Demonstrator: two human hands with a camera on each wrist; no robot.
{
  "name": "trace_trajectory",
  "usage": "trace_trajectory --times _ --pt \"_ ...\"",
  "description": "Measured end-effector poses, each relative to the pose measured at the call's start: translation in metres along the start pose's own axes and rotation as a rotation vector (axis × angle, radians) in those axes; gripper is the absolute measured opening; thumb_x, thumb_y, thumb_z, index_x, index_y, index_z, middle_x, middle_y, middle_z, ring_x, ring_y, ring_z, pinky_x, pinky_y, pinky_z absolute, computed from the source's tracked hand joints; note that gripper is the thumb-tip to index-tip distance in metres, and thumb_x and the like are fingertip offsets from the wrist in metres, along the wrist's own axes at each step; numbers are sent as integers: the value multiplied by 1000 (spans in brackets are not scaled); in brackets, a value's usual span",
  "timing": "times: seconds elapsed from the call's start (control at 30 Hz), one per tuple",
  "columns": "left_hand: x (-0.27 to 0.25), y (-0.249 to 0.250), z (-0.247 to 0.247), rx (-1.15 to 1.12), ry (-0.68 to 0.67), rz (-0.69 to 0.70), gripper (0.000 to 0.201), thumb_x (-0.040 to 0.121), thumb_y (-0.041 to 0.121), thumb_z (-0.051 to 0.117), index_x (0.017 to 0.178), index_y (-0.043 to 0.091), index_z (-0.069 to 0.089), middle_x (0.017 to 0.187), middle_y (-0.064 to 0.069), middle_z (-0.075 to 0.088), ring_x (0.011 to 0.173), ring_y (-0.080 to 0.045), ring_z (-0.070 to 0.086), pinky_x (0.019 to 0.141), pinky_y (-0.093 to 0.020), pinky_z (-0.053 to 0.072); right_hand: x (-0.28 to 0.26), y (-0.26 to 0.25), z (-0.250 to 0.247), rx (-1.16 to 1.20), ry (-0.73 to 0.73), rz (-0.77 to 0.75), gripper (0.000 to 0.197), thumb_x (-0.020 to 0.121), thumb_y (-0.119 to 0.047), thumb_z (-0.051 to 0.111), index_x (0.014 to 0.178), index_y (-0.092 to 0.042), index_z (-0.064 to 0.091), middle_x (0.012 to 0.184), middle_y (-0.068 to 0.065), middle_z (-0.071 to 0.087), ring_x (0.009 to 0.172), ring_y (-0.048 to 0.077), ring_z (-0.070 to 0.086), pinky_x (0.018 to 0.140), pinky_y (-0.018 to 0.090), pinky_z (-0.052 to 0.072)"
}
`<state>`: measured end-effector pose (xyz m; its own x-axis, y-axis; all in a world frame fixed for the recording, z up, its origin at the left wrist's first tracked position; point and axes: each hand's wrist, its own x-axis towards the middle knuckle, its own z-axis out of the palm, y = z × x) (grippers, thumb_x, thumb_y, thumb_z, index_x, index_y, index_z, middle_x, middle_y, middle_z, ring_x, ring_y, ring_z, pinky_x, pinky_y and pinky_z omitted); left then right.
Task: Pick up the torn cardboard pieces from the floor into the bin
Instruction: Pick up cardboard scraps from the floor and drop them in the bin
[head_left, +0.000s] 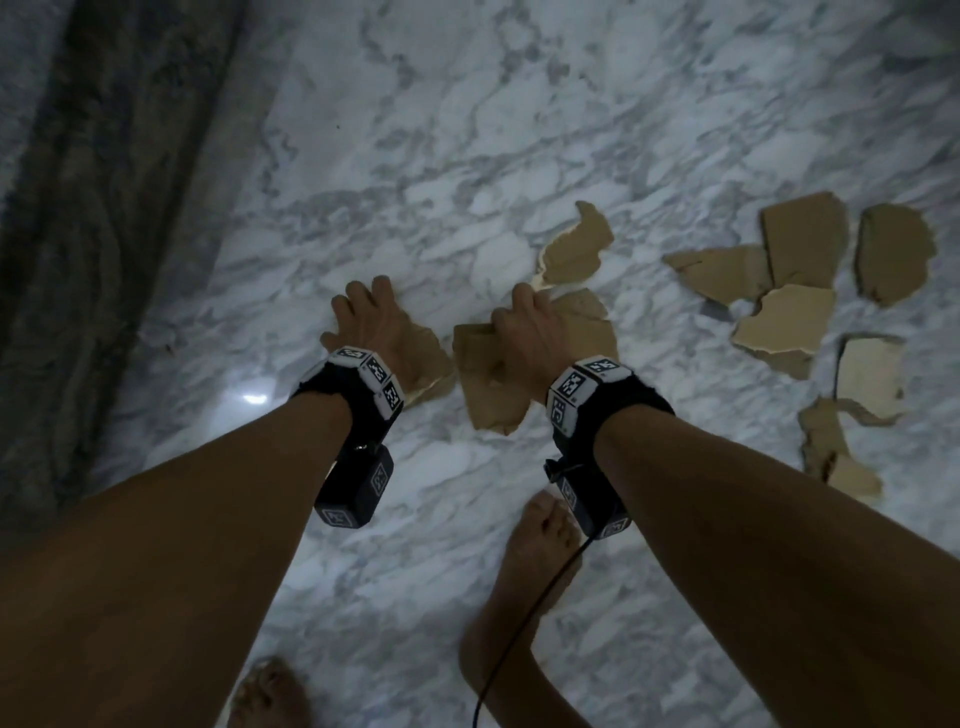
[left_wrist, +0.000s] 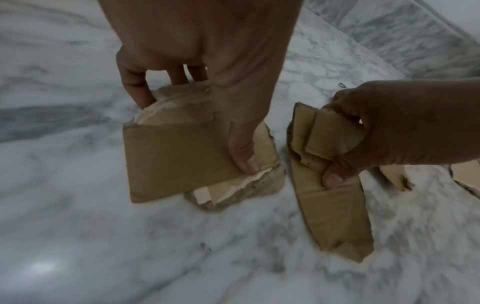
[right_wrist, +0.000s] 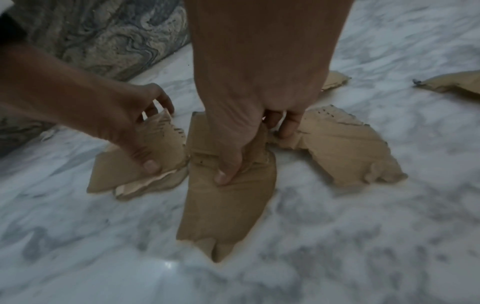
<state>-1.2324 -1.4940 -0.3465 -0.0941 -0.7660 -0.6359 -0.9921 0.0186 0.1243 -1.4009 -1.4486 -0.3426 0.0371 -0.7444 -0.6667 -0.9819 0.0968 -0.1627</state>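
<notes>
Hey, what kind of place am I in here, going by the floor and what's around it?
Probably a room in a home: a polished marble floor, a swirl-patterned rug at its edge, and bare feet. Torn cardboard pieces lie scattered. No bin shows.

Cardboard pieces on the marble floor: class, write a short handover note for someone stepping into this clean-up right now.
Left hand: thumb and fingers pinch a small stack of torn cardboard at floor level.
Right hand: grips a long folded cardboard strip, its lower end hanging near the marble floor.
Loose pieces: one jagged piece just beyond the right hand, a cluster of pieces further right, and more torn scraps nearer the feet.
Done: two handfuls gathered.
Left: carry both handfuls to the bin, which is not in any view, then collect the rest.
</notes>
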Motion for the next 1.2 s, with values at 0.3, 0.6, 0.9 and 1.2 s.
trace_trajectory --times 0.3,0.6,0.9,1.2 --pt "-21 3 -3 -54 0 -49 81 65 40 82 124 6 37 126 -16 36 123 -33 34 90 -53 38 -6 48 -29 28 -2 147 70 79 -40 73 139 -26 38 160 7 -6 146 40 -8 103 75 17" --pt "-21 9 0 -1 -46 -25 61 73 30 72 121 12 37 120 -12 46 115 -32 43 90 -53 40 -6 72 -10 183 162 4 70 75 -7 68 137 -16 38 142 12 33 98 44 54 62 42 44" --pt "-53 37 -35 -22 -125 75 43 89 25 51 126 7 36 125 -14 48 121 -33 43 97 -50 38 -40 62 -12 287 227 22 20 82 2 51 93 -12 41 93 19 59 81 35 58 60 33 30" --pt "-140 60 -103 -131 -74 257 31 94 41 46 99 10 45 107 -12 58 99 -30 57 88 -44 47 -156 45 -43 539 356 254 17 89 0 44 83 -11 33 61 -3 31 52 17 32 52 31 23"
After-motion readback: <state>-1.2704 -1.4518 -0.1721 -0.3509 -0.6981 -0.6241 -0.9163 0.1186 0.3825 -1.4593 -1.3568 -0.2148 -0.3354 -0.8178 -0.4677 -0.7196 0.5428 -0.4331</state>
